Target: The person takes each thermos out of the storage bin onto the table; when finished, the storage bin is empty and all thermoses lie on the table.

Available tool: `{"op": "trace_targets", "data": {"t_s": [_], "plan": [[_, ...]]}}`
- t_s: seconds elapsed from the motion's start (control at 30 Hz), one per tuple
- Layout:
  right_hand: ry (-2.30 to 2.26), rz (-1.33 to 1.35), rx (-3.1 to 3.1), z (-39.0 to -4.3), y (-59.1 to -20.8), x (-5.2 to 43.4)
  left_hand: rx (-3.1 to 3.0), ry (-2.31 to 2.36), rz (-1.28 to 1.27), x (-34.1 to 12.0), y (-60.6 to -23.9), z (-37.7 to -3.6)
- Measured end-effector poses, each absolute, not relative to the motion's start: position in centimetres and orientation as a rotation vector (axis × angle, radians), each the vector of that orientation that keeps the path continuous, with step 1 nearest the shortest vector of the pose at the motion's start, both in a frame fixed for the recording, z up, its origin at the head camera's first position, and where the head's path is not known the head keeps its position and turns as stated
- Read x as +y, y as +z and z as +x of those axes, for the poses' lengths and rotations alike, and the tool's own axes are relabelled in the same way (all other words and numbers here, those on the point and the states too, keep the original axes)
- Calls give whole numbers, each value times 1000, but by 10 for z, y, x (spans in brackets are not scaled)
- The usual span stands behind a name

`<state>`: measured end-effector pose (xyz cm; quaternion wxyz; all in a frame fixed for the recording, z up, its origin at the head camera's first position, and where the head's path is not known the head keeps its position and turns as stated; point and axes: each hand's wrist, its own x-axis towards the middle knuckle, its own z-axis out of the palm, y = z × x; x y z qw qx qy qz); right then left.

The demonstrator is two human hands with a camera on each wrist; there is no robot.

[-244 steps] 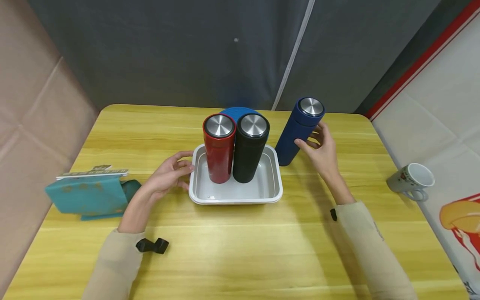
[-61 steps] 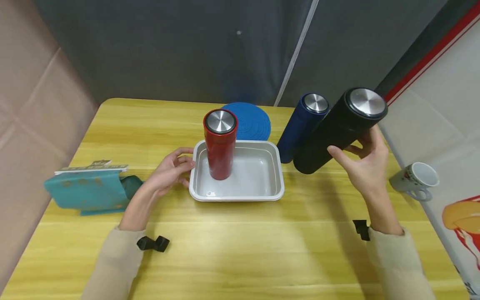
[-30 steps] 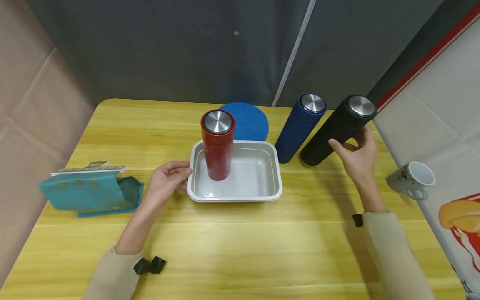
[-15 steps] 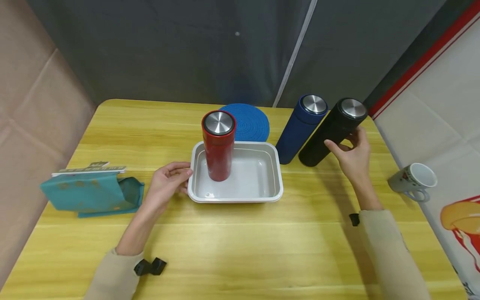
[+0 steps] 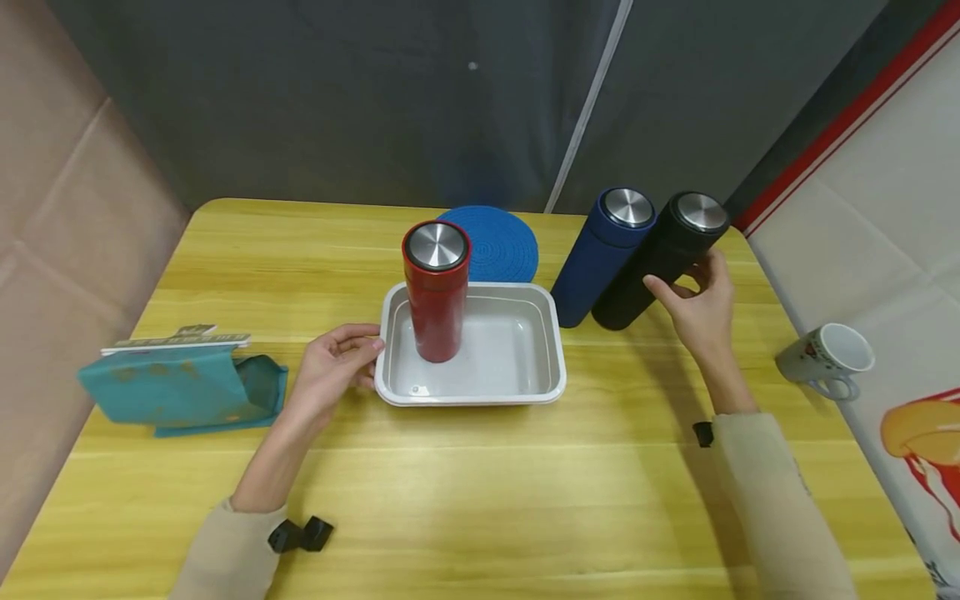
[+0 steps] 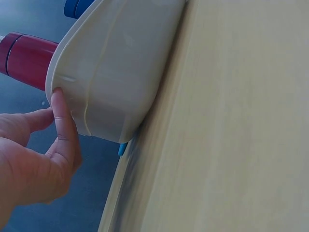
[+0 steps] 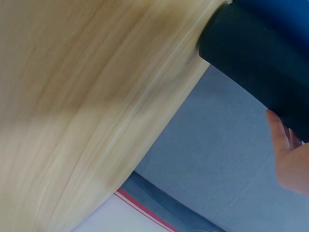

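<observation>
My right hand [image 5: 701, 308] grips the black thermos flask [image 5: 660, 262] by its side, thumb in front and fingers behind. This flask stands on the table against the blue thermos flask [image 5: 603, 258], to the right of it. In the right wrist view the black flask's base [image 7: 217, 34] meets the wood. My left hand [image 5: 333, 371] pinches the left rim of the white tray [image 5: 517, 350] between thumb and finger, seen close in the left wrist view. Inside the tray's left half a red thermos flask [image 5: 437, 300] stands upright.
Behind the tray lies a round blue woven mat [image 5: 498, 242]. A teal bag [image 5: 172, 383] with a clip lies at the left, near my left forearm. A mug [image 5: 825, 362] stands at the right edge. A grey curtain [image 5: 337, 100] hangs behind the table.
The black flask has left the tray and is now beside the blue one. My right hand first held the blue flask, then the black. Lately it slid the black flask leftward.
</observation>
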<state>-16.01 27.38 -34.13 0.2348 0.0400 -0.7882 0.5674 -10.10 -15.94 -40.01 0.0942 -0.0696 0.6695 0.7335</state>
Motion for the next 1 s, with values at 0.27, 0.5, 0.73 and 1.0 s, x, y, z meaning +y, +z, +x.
{"op": "trace_targets", "data": {"t_s": [0.27, 0.5, 0.73, 1.0], "plan": [[1563, 145, -2150, -162, -346, 275, 2002, 2161, -219, -160, -399, -99], [1563, 156, -2159, -163, -346, 275, 2001, 2160, -211, -161, -398, -98], [1564, 124, -2230, -158, -342, 277, 2020, 2132, -213, -160, -398, -97], [1486, 78, -2252, -135, -339, 274, 2017, 2127, -228, -160, -398, -98]]}}
